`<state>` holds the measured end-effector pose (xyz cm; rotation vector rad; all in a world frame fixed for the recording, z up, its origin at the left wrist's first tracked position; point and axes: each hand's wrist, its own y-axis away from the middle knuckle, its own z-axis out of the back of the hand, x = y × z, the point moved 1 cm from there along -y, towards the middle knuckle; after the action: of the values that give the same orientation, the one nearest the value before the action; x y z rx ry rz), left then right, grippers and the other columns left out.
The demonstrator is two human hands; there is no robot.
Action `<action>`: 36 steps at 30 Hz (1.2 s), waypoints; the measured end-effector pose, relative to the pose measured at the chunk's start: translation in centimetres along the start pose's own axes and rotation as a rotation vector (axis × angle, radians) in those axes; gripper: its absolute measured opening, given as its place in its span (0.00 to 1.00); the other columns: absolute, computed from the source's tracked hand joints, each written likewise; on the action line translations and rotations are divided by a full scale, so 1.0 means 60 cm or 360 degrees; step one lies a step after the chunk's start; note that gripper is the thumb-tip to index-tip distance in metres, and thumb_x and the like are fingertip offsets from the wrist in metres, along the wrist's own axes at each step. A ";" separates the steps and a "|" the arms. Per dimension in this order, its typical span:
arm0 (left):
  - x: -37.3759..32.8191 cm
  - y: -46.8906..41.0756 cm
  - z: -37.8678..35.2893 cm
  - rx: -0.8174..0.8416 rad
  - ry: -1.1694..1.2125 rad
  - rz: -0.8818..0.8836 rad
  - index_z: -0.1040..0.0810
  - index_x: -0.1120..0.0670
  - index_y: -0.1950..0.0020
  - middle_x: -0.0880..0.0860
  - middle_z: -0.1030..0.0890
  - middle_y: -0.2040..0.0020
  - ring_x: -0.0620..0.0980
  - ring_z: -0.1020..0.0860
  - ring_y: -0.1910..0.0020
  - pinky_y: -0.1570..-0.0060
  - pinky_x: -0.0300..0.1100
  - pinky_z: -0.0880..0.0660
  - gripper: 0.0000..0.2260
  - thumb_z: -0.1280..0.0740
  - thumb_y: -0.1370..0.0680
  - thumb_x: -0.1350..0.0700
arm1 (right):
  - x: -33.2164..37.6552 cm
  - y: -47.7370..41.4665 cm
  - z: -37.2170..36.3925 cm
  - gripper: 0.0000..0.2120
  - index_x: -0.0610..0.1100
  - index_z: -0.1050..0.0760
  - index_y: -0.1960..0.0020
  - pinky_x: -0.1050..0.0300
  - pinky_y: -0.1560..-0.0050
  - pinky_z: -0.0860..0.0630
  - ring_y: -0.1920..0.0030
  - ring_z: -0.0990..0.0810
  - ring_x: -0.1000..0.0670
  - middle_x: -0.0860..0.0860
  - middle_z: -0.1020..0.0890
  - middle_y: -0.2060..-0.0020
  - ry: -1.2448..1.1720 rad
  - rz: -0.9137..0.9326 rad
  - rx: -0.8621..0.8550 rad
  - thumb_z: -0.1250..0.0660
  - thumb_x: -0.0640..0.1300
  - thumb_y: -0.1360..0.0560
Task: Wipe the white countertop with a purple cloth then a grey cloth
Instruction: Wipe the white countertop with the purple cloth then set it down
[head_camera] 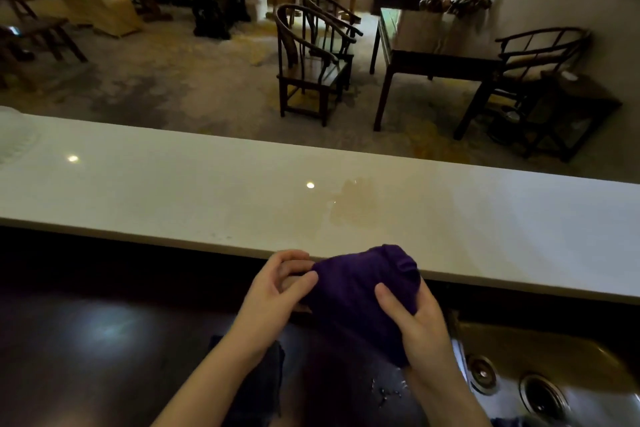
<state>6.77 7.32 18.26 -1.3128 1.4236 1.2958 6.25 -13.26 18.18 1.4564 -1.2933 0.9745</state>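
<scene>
A bunched purple cloth is held in the air just below the near edge of the white countertop. My right hand grips its right side, thumb on top. My left hand pinches its left edge between thumb and fingers. A brownish wet stain lies on the countertop just beyond the cloth. A dark grey cloth lies on the dark lower counter, partly hidden under my left forearm.
A metal sink with two drains sits at the lower right. The dark lower counter spreads to the left. Beyond the countertop are wooden chairs and a dark table on the floor.
</scene>
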 end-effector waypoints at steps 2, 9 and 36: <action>-0.022 -0.018 0.022 -0.0021 -0.0031 -0.0075 0.25 0.55 0.41 0.57 0.16 0.46 0.54 0.16 0.49 0.55 0.49 0.18 0.12 0.31 0.24 0.61 | 0.033 -0.020 -0.004 0.22 0.50 0.20 0.38 0.48 0.49 0.15 0.44 0.14 0.44 0.47 0.13 0.43 0.0043 0.0061 -0.0047 0.24 0.47 0.31; -0.064 -0.084 0.143 -0.0451 -0.0608 -0.0427 0.23 0.49 0.47 0.50 0.17 0.48 0.50 0.18 0.47 0.49 0.39 0.22 0.09 0.31 0.24 0.60 | 0.133 -0.099 0.023 0.15 0.61 0.28 0.43 0.56 0.51 0.21 0.49 0.18 0.60 0.60 0.18 0.48 0.0777 0.0475 -0.0441 0.27 0.52 0.25; -0.030 -0.104 0.265 -0.0451 -0.2009 -0.0418 0.24 0.50 0.33 0.51 0.26 0.29 0.52 0.29 0.31 0.31 0.50 0.34 0.16 0.39 0.20 0.50 | -0.068 -0.172 -0.257 0.20 0.43 0.29 0.40 0.41 0.31 0.34 0.38 0.29 0.44 0.46 0.25 0.40 0.2172 0.0654 -0.0026 0.36 0.57 0.22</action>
<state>11.83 23.62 16.34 -0.5253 0.1869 1.6749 16.20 2.88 16.85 0.2251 -0.5145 1.7419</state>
